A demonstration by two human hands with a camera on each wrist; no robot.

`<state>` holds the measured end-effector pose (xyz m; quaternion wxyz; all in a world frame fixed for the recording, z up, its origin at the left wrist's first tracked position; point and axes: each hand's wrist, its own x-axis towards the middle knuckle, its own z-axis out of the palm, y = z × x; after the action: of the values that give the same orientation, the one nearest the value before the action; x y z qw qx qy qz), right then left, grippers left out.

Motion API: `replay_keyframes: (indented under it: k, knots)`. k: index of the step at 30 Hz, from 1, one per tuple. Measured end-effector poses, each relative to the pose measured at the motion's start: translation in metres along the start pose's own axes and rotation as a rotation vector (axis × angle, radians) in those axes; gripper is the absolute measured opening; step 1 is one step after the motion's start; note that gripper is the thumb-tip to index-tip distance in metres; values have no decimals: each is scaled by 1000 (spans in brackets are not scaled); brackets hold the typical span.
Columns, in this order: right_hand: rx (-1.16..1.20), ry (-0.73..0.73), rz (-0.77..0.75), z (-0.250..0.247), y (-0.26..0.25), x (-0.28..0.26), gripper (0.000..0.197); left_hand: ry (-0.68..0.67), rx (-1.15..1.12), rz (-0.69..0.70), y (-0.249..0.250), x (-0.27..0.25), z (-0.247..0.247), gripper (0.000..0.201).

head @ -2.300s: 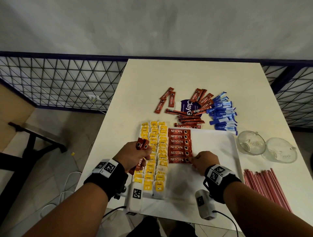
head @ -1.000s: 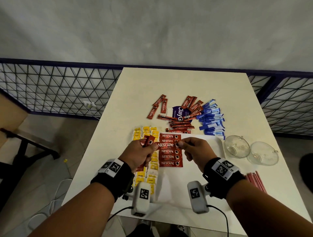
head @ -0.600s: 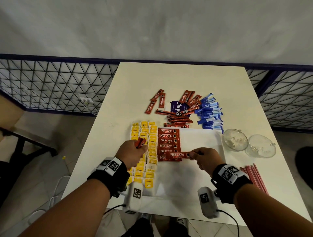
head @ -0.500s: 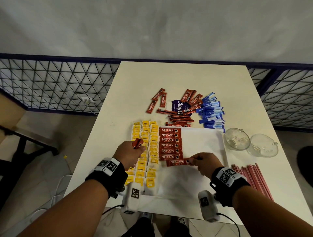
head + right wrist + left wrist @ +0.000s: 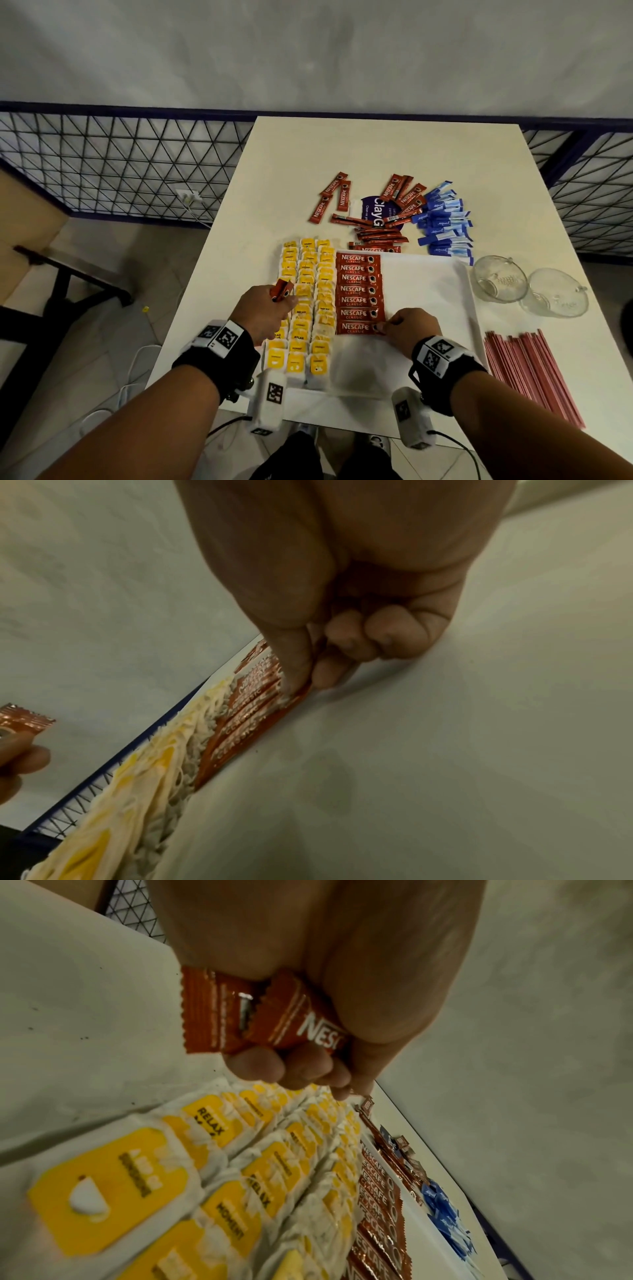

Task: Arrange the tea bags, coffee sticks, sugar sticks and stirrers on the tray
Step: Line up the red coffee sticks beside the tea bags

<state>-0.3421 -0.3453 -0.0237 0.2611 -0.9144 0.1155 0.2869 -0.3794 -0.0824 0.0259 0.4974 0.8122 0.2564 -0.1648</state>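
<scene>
Red coffee sticks [image 5: 358, 291] with white lettering; yellow-tagged white tea bags [image 5: 305, 308]; blue sugar sticks [image 5: 443, 222]; red stirrers [image 5: 534, 373]; white tray [image 5: 428, 291]; cream table [image 5: 376, 150].

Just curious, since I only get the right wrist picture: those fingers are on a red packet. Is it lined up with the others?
Observer: Yes. The right hand pinches the nearest coffee stick, seventh in a neat column on the tray.
Operator: And the other hand?
Observer: The left hand grips at least two spare coffee sticks above the tea bags.
Operator: Anything off the tray?
Observer: Blue sugar sticks and red stirrers lie on the table.
</scene>
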Motion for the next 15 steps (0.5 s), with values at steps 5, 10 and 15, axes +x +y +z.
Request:
replay_keyframes:
  k: [5, 10, 15]
  knots:
    - [-40, 1, 16, 0, -3, 0, 32, -5, -5, 5, 1, -1, 0, 23]
    - [-37, -1, 27, -1, -4, 1, 33, -9, -1, 7, 1, -2, 1, 24]
    - [-53, -1, 29, 1, -3, 1, 35, -23, -9, 12, 1, 0, 3, 22]
